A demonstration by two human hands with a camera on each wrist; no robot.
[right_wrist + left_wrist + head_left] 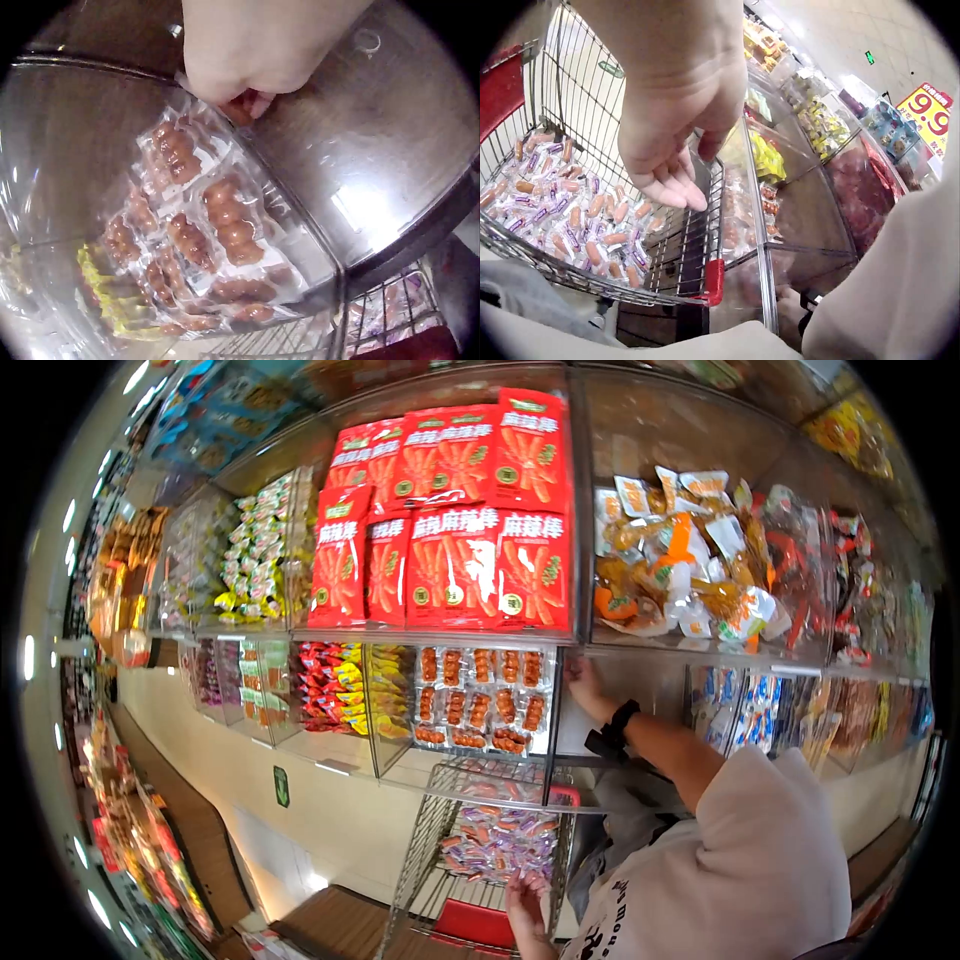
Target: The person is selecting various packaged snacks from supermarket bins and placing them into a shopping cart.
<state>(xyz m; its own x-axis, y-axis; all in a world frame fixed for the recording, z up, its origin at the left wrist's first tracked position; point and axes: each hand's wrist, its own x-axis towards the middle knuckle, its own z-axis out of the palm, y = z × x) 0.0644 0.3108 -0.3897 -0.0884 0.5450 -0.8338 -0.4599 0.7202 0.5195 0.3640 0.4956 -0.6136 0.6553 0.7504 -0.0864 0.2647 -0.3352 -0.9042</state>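
Note:
My right hand [588, 688] reaches under the upper shelf into the lower row. In the right wrist view its curled fingers grip the upper edge of a clear plastic divider [292, 206]; their tips are partly hidden. Left of this divider lie clear packets of reddish-brown meatballs [229, 225]. To its right is a bin with a bare floor [397, 161]. My left hand [671, 142] hangs with relaxed fingers over the metal shopping cart [577, 292], holding nothing. Small sausages in clear and purple wrappers [574, 217] cover the cart's bottom.
Red snack bags [440, 550] stand in the upper bin, with wrapped drumstick-like snacks [690, 560] to their right. Yellow and red packets [330, 685] fill a lower bin on the left. A yellow price sign [926, 124] rises above the bins.

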